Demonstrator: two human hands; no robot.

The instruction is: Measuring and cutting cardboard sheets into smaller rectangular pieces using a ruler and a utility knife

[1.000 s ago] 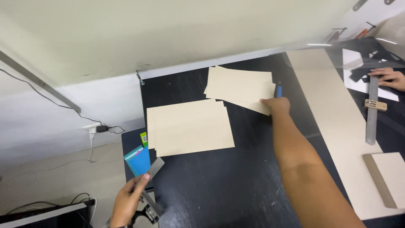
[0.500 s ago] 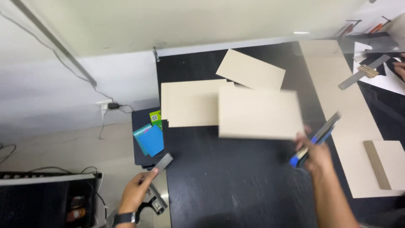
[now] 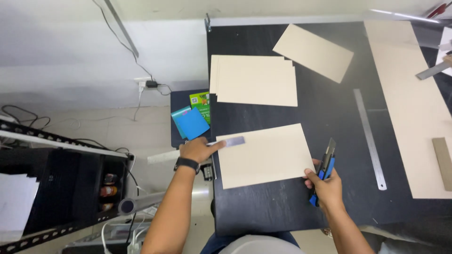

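The tan cardboard sheet [image 3: 264, 155] lies flat on the black tabletop [image 3: 329, 108], right in front of the person. It looks thin, light and stiff, so it would slide easily and is best held down flat or pinched at an edge. The left hand [image 3: 197, 149] has closed its grip on a metal ruler [image 3: 197, 149] at the sheet's left edge. The right hand [image 3: 325, 184] touches the sheet's right corner, its grip closed around a blue utility knife [image 3: 326, 168].

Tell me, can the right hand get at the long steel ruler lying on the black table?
Probably yes: the steel ruler lies bare just beside the right hand, nothing between, though that hand already holds a blue utility knife.
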